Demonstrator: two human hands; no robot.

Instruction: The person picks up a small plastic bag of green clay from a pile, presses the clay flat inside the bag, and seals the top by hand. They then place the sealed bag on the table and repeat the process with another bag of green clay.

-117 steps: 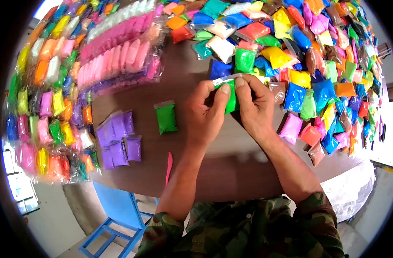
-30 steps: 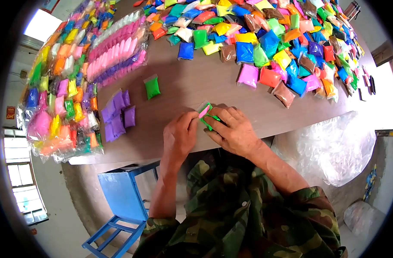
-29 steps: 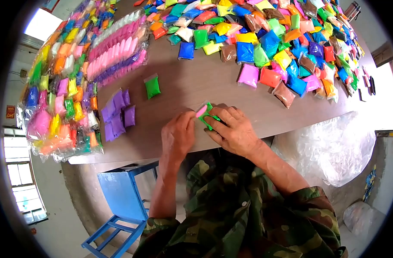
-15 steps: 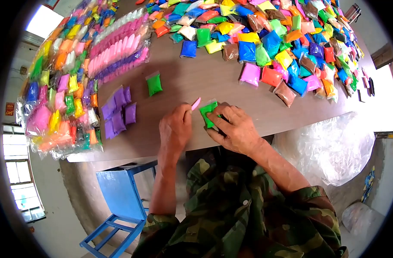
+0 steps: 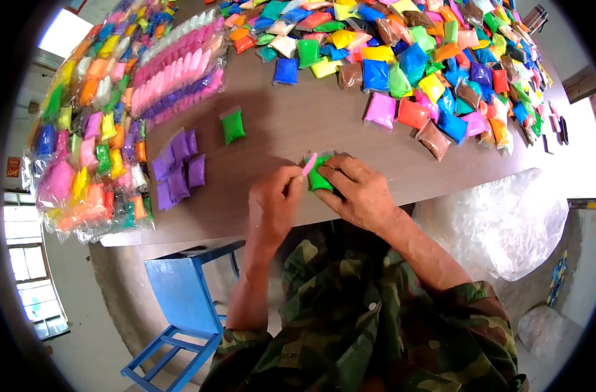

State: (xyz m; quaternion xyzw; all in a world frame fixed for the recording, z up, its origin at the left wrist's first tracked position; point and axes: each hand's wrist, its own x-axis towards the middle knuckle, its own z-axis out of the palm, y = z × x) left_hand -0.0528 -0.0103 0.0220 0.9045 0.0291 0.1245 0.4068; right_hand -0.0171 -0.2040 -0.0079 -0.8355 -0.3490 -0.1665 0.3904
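My left hand (image 5: 272, 199) is closed on a small pink tool (image 5: 310, 163), whose end lies over the left edge of a green packet (image 5: 320, 175). On that packet rests my right hand (image 5: 362, 195), with fingers pressed on its right side and the thumb along the lower edge. Another green packet (image 5: 233, 126) lies apart on the brown table, up and to the left. Several purple packets (image 5: 178, 168) are grouped left of my left hand.
A heap of coloured packets (image 5: 412, 62) covers the table's far right. Bagged rows of packets (image 5: 174, 68) and mixed bags (image 5: 82, 157) lie at left. A blue chair (image 5: 184, 294) stands below the table (image 5: 278, 124); clear plastic (image 5: 500, 222) hangs at right.
My left hand has moved right, bringing the pink tool onto the green packet. My right hand has shifted slightly and stays on the packet.
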